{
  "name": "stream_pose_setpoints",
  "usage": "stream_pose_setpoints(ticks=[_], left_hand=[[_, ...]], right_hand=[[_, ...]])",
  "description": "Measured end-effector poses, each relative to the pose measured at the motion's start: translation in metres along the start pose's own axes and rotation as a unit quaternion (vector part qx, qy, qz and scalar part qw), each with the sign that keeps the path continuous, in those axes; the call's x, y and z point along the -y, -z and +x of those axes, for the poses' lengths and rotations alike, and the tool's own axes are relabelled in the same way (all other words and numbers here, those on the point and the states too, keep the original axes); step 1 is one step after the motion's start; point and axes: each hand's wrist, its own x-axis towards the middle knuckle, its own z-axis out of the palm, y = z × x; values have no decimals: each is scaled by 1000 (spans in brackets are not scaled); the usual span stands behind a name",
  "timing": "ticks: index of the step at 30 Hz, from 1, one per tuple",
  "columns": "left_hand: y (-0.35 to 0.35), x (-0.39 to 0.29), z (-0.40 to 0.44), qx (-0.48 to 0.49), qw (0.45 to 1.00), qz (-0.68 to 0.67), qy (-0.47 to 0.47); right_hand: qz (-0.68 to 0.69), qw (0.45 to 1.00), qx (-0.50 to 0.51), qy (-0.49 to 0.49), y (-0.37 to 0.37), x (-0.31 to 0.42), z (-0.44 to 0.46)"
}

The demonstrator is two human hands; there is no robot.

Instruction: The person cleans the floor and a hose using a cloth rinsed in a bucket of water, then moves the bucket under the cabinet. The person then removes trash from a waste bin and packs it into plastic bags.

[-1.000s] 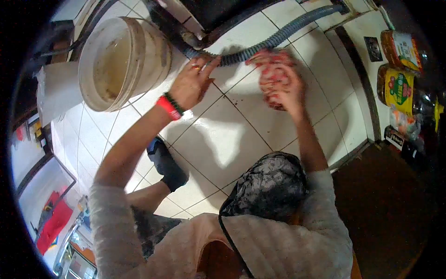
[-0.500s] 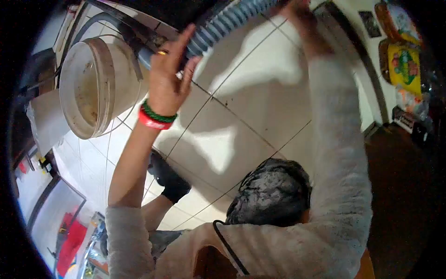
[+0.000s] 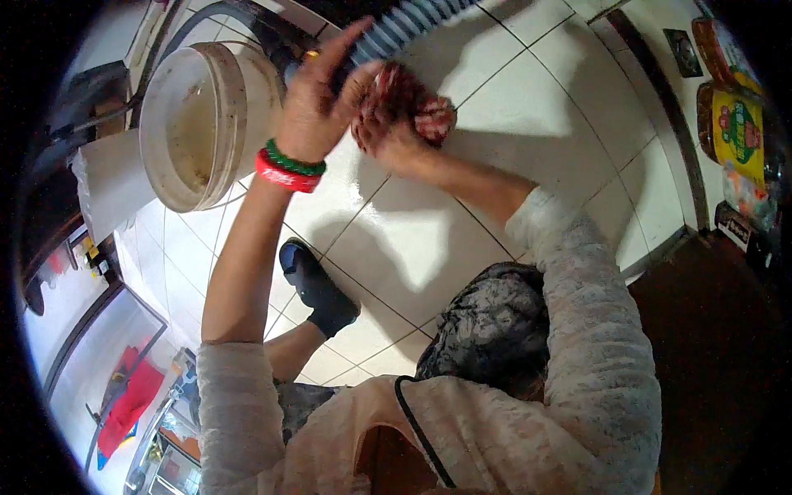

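Observation:
A ribbed grey hose [image 3: 404, 31] runs across the top, lifted off the tiles. My left hand [image 3: 318, 107], with green and red bands at the wrist, is wrapped round the hose's left part. Just right of it, my right hand [image 3: 392, 140] grips a crumpled red and white cloth [image 3: 435, 120] against the hose, close to my left fingers. Motion blurs the fingers of my right hand somewhat.
A dirty whitish bucket [image 3: 227, 128] stands at the upper left on the tiled floor [image 3: 396, 223]. My shoe [image 3: 313, 280] rests below my hands. Bottles with a yellow label [image 3: 737, 136] line the right side, above a dark brown surface [image 3: 701, 330].
My right hand has come back from the upper right along the hose to beside my left hand, with the cloth in view again. Compared with a second ago, the hose is raised.

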Motion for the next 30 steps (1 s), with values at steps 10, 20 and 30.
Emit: stream_pose_setpoints(ticks=[10, 20, 30], left_hand=[[-7, -12, 5, -30, 999, -10, -29], [-21, -1, -11, -11, 999, 13, -35], [-88, 52, -44, -20, 975, 210, -74]], right_hand=[[562, 728, 34, -391, 97, -177, -36], [188, 963, 18, -195, -9, -217, -56], [514, 818, 225, -128, 60, -63, -94]])
